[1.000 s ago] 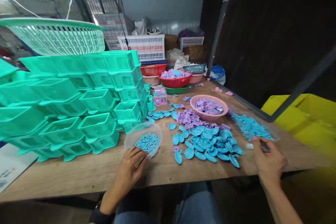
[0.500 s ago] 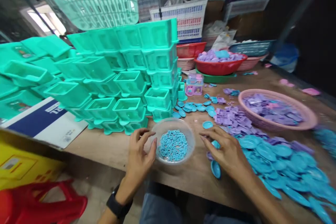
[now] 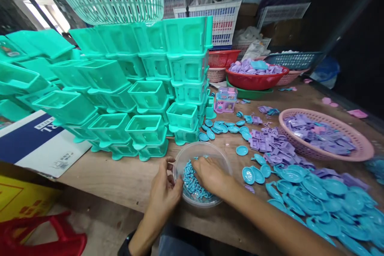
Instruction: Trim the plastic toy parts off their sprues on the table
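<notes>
A round clear plastic bowl (image 3: 218, 153) stands near the table's front edge, with small blue plastic pieces (image 3: 192, 182) inside it. At its left side my left hand (image 3: 165, 190) curls its fingers and thumb against the wall, steadying it. My right hand (image 3: 211, 175) reaches down into the bowl, its bent fingers close together among the blue pieces. What its fingertips hold is hidden beneath the hand. Just right of the bowl lie several loose blue pan-shaped toy pieces (image 3: 248, 175).
Stacked green plastic boxes (image 3: 147, 128) rise on the left, under a green basket (image 3: 111, 0). On the right lie a heap of blue toy pans (image 3: 327, 204), purple parts (image 3: 271, 144) and a pink basket (image 3: 364, 150). A red stool (image 3: 57, 234) stands at lower left.
My right hand has moved left from beside the bowl into it, among the blue pieces. My left hand stays at the bowl's left side. The camera view has shifted slightly.
</notes>
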`<action>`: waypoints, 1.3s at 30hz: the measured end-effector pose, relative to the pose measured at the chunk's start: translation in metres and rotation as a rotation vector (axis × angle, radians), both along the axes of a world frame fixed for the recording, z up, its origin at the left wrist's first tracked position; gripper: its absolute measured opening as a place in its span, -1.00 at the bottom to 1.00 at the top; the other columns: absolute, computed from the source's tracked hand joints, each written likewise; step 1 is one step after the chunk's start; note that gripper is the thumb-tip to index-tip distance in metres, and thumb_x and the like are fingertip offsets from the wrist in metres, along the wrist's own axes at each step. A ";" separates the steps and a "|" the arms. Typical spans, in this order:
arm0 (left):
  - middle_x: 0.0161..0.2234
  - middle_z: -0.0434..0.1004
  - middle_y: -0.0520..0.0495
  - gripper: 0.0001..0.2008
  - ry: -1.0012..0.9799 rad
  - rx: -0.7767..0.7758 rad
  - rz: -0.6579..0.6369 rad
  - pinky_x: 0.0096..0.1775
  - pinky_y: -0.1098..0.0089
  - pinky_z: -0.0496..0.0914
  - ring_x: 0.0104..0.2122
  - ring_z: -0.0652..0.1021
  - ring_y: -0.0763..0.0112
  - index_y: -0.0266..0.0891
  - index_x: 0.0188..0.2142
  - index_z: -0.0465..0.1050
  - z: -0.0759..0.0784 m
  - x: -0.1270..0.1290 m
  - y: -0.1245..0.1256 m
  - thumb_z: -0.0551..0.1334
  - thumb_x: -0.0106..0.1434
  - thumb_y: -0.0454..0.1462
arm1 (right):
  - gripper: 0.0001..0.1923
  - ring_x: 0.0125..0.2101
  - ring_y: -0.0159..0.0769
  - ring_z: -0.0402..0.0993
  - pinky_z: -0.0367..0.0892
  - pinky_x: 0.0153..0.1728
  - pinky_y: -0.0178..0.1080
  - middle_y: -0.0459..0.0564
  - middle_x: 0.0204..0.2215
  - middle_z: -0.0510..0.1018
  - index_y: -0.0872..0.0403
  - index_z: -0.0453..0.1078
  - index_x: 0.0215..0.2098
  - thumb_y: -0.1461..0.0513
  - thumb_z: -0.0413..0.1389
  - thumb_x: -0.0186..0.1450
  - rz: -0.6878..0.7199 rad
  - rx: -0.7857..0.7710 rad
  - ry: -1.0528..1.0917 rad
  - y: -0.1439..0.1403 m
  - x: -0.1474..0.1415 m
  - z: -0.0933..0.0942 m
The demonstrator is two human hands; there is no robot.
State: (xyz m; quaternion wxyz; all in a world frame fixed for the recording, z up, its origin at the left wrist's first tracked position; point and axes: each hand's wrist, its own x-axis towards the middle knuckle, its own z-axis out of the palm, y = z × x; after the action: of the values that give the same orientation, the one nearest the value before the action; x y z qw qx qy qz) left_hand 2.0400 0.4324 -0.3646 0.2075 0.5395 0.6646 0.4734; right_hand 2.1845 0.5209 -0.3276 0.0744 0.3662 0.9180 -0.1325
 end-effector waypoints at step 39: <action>-0.05 0.49 -0.23 -0.65 0.455 -0.027 -0.337 -0.01 0.14 0.50 -0.05 0.53 0.12 -0.27 0.11 0.37 -0.019 0.113 0.035 0.14 0.35 -0.42 | -0.81 -0.10 -0.06 0.57 0.34 -0.11 -0.11 0.07 -0.18 0.67 0.04 0.60 -0.23 0.23 0.11 0.39 -0.365 0.183 0.222 0.024 0.133 -0.046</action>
State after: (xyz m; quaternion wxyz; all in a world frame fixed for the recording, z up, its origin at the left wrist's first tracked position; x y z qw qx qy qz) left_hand 2.1535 0.4674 -0.3834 0.1358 0.7320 0.6013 0.2902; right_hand 2.3170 0.5450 -0.3738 -0.0856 0.5146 0.8473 -0.0995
